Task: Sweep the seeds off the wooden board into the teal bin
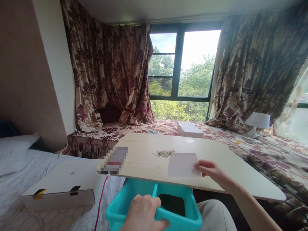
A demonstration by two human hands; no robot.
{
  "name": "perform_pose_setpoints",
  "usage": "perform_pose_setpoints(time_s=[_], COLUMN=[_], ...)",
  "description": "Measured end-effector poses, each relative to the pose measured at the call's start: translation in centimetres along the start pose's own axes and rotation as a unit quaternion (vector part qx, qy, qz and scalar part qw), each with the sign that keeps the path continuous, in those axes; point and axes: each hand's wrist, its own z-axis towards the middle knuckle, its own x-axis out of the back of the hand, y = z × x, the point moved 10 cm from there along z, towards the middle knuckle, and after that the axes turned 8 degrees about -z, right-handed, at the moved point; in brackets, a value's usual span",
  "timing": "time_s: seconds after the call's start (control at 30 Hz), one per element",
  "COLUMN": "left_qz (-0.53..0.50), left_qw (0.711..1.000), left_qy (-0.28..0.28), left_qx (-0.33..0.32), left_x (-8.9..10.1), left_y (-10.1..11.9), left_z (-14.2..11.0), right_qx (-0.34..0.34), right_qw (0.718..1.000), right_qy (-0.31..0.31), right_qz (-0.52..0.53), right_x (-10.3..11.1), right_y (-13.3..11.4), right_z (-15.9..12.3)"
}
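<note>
My left hand (145, 213) is closed over the near rim of a turquoise two-compartment bin (115, 205), thumb outside and fingers inside. Dark green small grains (172, 203) lie in the bin's right compartment; the visible part of the left one shows bare turquoise wall. My right hand (210, 168) pinches the right edge of a translucent white plastic sheet (181, 164), held at the tabletop. Just behind the sheet, a small scattered pile of greenish and pale grains (165, 153) rests on the light wooden table (141, 166). The bin sits under the table's front edge.
A pixelated flat object (115, 159) lies at the table's left end, with a red cable (101, 200) hanging below. On the bed at left is a white cardboard box (62, 186). Behind the table are a white box (190, 130) and a lamp (258, 122).
</note>
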Motion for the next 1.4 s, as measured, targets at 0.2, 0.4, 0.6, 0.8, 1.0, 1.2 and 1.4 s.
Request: perform_pose_setpoints(time_s=[0.2, 0.4, 0.6, 0.8, 1.0, 1.2, 1.4], left_qz=[0.031, 0.045, 0.011, -0.023, -0.04, -0.049, -0.054], left_qw=[0.996, 0.996, 0.998, 0.999, 0.999, 0.998, 0.998], left_qy=[-0.055, -0.057, -0.03, -0.03, -0.02, -0.02, 0.0], left_qx=[-0.064, -0.056, -0.052, -0.023, -0.029, -0.024, -0.029], left_x=[-1.8, -2.5, -2.1, -1.6, -1.3, -1.3, -0.9], left_y=[2.7, 2.0, 1.5, 1.2, 1.2, 1.3, 1.1], left_z=[0.6, 0.6, 0.1, -0.2, -0.4, -0.3, -0.5], right_qx=[-0.024, -0.025, -0.034, -0.037, -0.021, -0.004, -0.016], right_qw=[0.978, 0.97, 0.972, 0.975, 0.979, 0.977, 0.981], right_qy=[0.206, 0.24, 0.232, 0.218, 0.199, 0.208, 0.19], right_qz=[0.014, 0.007, 0.027, 0.022, 0.027, 0.035, 0.02], right_x=[5.0, 4.4, 3.2, 2.1, 1.6, 2.7, 3.4], right_y=[1.9, 2.7, 3.5, 3.5, 3.4, 3.6, 3.5], right_z=[0.8, 1.8, 3.1, 3.2, 2.8, 2.0, 1.0])
